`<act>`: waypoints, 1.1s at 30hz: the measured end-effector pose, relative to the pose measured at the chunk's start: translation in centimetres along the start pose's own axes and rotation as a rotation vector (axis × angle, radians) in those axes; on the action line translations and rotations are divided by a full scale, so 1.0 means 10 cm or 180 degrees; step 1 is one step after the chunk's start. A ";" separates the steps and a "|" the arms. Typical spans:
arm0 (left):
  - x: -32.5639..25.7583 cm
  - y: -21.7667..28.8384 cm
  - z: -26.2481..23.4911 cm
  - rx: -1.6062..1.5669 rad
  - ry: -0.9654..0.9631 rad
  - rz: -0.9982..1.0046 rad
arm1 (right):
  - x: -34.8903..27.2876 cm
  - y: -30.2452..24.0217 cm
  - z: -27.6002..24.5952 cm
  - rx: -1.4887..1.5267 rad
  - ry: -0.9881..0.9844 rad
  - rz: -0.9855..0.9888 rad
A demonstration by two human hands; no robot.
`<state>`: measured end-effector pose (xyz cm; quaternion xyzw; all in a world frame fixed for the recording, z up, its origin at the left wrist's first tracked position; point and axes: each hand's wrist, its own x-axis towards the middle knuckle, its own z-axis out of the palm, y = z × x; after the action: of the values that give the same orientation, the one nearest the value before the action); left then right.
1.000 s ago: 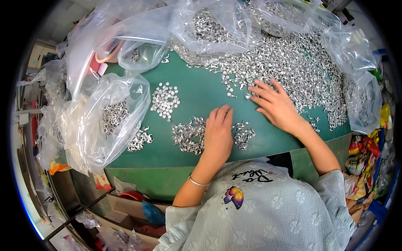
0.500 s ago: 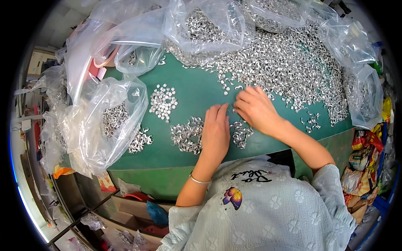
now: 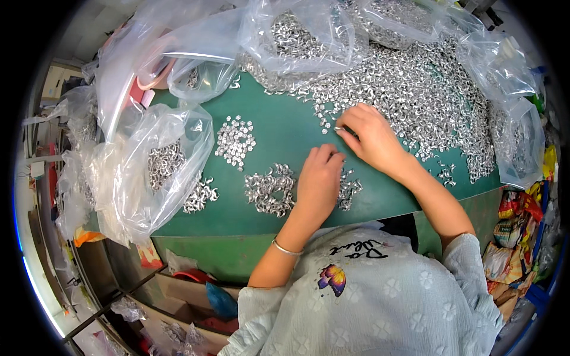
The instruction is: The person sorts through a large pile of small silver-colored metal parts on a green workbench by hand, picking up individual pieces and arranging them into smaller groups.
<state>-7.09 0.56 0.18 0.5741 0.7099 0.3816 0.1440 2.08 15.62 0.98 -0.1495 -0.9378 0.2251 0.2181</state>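
Several clear bags are lying around the green table (image 3: 279,133). One bag (image 3: 148,172), crumpled and holding a few silver clips, is slumped over the table's left edge. Another bag (image 3: 303,35), fuller, is resting at the table's far edge, and a third bag (image 3: 510,136) is draped over the table's right side. Coloured packets (image 3: 516,237), red and yellow, are stacked below the table's right corner.

Small silver metal clips, curved and shiny, are being sorted on the table. A wide heap (image 3: 409,89) is spread over the table's far right part. A flat cluster (image 3: 235,139) is laid out at the table's middle left, and a pile (image 3: 270,190) of curled clips is gathered at the table's near edge.

The left hand (image 3: 317,184) is being held palm down on the table just right of the pile, fingers together and bent, pressing on clips; whether any are pinched cannot be told. The right hand (image 3: 371,139) is being held at the heap's near edge, thumb and forefinger closed on one clip (image 3: 338,128).
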 end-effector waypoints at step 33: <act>-1.01 -0.60 -1.06 0.1699 0.1791 -0.1463 | 0.77 -0.63 0.81 0.0349 -0.0700 -0.0542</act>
<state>-15.14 -13.04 0.61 0.2925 0.9041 0.2846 -0.1267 -9.54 10.21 0.17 -0.0317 -0.9516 0.2717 0.1402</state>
